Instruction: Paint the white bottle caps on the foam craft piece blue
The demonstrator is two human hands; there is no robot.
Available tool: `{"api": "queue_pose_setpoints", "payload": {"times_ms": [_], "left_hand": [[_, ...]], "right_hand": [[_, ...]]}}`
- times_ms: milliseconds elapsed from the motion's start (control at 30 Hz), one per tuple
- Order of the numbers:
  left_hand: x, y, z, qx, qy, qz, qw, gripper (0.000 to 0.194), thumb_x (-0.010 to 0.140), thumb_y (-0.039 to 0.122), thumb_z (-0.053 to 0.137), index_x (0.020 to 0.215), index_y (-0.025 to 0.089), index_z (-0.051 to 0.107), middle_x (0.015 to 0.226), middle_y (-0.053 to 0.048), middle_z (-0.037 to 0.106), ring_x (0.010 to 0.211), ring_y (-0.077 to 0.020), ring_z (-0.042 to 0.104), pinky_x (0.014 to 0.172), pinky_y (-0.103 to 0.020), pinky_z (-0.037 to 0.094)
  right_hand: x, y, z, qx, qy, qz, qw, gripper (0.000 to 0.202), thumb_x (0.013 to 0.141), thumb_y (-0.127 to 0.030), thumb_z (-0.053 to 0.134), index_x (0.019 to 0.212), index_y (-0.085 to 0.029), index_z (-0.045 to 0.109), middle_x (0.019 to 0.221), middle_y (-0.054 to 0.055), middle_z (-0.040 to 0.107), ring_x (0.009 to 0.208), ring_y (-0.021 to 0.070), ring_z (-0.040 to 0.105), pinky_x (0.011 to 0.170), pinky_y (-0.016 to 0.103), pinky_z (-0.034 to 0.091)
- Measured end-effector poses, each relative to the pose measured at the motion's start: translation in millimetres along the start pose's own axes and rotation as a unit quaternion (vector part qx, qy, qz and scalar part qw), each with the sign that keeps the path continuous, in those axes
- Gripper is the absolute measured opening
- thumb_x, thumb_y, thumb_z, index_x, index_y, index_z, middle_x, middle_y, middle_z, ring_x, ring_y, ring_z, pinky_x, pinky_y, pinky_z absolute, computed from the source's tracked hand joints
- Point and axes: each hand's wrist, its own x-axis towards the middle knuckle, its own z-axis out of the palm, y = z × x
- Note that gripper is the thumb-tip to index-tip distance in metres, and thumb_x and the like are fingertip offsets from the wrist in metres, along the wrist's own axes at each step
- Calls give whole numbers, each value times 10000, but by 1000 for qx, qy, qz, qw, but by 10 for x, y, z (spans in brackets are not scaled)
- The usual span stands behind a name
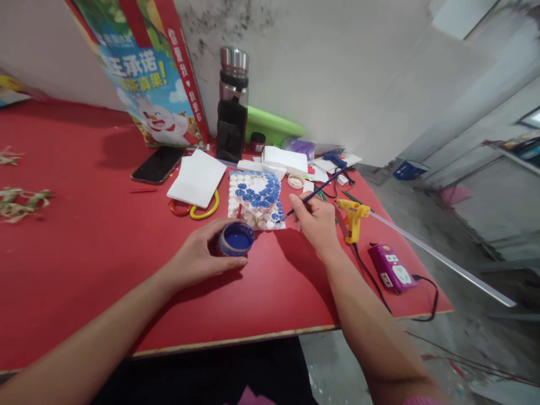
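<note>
Craftwork [256, 198], disc-covered, part blue, part white, hands [202, 250] [315, 220] holding blue paint jar [237, 239] at left, brush [320, 188] at right

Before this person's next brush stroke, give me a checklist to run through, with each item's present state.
1. Paint jar steadied: ok, the left hand is curled around it.
2. Jar open: ok, blue paint shows inside.
3. Paintbrush in hand: ok, the right hand holds it, tip at the disc-covered model's near right corner.
4. Enough paint on the bristles: cannot tell, too small to see.
5. All discs blue: not ok, white discs show along the left side.
6. Yellow glue gun cold: cannot tell; its nozzle lies close to the right hand.
</note>
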Motion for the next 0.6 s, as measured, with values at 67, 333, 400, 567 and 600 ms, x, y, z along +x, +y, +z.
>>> {"api": "queue_pose_setpoints", "payload": {"times_ms": [67, 333, 400, 567, 600], "left_hand": [[-1, 0, 0, -2, 0, -2, 1000, 773, 691, 524, 991, 1357, 219, 745, 1355, -160, 796, 1256, -429, 748, 1140, -605, 589], [-8, 11, -4, -9, -3, -7, 1000, 782, 692, 524, 995, 1360, 207, 739, 1354, -170, 791, 1264, -434, 746, 1149, -618, 580], [-9, 5, -3, -8, -4, -9, 1000, 789, 698, 530, 994, 1369, 207, 735, 1352, -170, 792, 1261, -433, 747, 1149, -618, 580], [-6, -9, 4, -11, -7, -4, 1000, 790, 701, 520, 993, 1373, 197, 733, 1366, -174, 785, 1264, -432, 745, 1149, -614, 578], [-5, -11, 4, -11, -8, -4, 1000, 788, 707, 523, 991, 1375, 196, 731, 1367, -174, 784, 1264, -431, 744, 1151, -616, 576]], "right_hand": [[2, 10, -2, 1, -5, -3, 1000, 472, 1013, -589, 661, 704, -235, 610, 554, -21, 620, 494, 140, 554, 531, 280, 422], [-3, 10, -3, -2, -7, -5, 1000, 466, 1020, -551, 657, 683, -236, 586, 537, -28, 595, 494, 136, 537, 538, 281, 415], [0, 15, -6, -16, -6, -6, 1000, 462, 1018, -540, 658, 680, -232, 592, 543, -25, 600, 507, 135, 537, 549, 279, 420], [6, 29, -16, -27, 20, 0, 999, 465, 1010, -527, 667, 664, -235, 561, 530, -31, 573, 498, 128, 496, 542, 281, 393], [5, 28, -15, -21, 17, -1, 1000, 458, 1009, -530, 664, 673, -235, 568, 534, -32, 575, 500, 128, 501, 545, 280, 395]]}}
